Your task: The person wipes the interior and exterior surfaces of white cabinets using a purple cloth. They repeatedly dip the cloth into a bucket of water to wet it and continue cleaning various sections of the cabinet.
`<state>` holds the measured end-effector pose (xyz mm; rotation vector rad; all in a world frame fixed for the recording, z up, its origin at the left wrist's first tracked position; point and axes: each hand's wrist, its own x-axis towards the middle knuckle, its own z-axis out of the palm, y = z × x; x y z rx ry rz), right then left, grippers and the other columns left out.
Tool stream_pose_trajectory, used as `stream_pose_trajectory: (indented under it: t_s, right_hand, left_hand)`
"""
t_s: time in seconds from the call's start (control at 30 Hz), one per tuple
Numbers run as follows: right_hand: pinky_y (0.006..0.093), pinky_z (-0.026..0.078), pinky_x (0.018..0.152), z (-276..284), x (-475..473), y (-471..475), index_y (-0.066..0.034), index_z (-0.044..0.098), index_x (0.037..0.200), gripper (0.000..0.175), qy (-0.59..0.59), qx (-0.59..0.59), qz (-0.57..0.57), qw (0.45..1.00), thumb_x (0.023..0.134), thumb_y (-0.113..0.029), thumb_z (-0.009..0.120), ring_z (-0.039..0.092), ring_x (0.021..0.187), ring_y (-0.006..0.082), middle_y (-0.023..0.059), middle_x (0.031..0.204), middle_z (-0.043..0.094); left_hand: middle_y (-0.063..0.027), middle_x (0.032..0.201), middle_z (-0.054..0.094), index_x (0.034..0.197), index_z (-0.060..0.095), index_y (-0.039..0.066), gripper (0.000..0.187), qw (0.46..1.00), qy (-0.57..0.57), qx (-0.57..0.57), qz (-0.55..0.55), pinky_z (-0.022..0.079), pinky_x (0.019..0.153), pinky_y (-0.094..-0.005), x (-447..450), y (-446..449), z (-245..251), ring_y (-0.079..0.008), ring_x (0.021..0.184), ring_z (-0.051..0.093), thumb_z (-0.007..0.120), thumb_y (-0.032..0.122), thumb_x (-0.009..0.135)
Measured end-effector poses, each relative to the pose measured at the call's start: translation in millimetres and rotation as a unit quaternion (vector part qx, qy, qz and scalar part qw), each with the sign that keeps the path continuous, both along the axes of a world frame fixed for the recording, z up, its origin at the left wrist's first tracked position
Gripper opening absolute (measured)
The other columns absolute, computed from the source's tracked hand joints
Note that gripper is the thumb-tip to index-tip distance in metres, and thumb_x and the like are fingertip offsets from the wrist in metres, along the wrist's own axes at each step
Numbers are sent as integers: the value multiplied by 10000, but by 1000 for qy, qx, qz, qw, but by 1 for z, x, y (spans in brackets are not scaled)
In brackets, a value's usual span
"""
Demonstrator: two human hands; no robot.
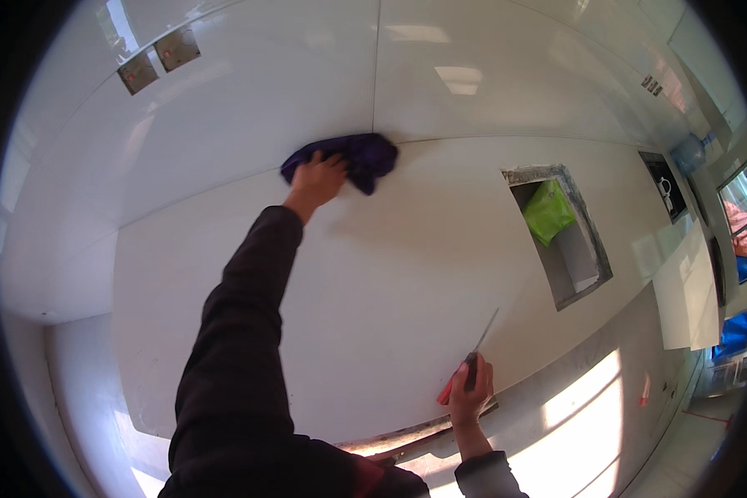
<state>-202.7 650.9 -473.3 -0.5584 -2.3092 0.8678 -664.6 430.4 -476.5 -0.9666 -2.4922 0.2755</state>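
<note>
My left hand (pixel 317 182) presses a crumpled dark purple cloth (pixel 368 155) onto the white countertop (pixel 379 299), where it meets the glossy wall panels. In my right hand (pixel 471 389), near the counter's front edge, is a screwdriver-like tool (pixel 472 361) with a red and black handle. Its thin metal shaft points up and away from me, over the counter. The tip's exact kind is too small to tell.
Right of centre, a rectangular cutout (pixel 604 261) with rough edges shows a green bag (pixel 549 211) below. Farther right lie a black cooktop-like panel (pixel 663 187) and a white board (pixel 688 292). Two socket openings (pixel 177 48) are in the wall panels. A blue water bottle (pixel 688 154) stands far right.
</note>
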Motion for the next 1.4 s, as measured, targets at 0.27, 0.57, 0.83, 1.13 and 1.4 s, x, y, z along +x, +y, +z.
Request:
stream_pose_trajectory:
  t_s: [0.27,0.57,0.83,1.13,1.4]
  right_hand:
    - [356,488,680,-9,2,2,17,584,1113,252,27,-42,11,999,875,-65,597,592,782,267,133,911,577]
    - [392,496,717,-5,0,0,25,588,1111,285,21,-20,1,1000,835,-46,601,592,802,292,141,909,587]
    - [394,495,776,-11,3,4,46,588,1114,276,-6,-55,-23,998,881,-101,570,607,850,289,149,944,605]
    - [329,493,764,-4,1,-1,60,573,1126,264,-16,-76,-25,997,933,-115,532,589,824,208,111,941,583]
    - [338,482,793,-5,1,2,58,564,1148,279,-24,-38,-8,999,938,-123,532,587,851,231,125,968,584]
  left_hand:
    - [-123,869,702,827,717,89,251,946,-100,47,305,551,746,-438,52,-162,53,-326,915,651,567,290,829]
    - [-45,765,687,907,732,171,170,906,-286,311,-23,492,628,-367,106,-18,84,-211,721,637,616,289,870]
    - [0,1547,280,1424,418,215,476,965,-218,24,-147,157,1160,-492,78,7,23,-269,1444,182,309,384,993]
    - [-14,1414,488,1319,548,256,395,986,-102,82,99,328,1087,-460,50,-272,4,-303,1315,414,414,316,952]
    - [-166,1031,692,1088,705,116,346,789,-86,472,384,494,900,-383,88,-409,53,-335,995,644,634,183,756]
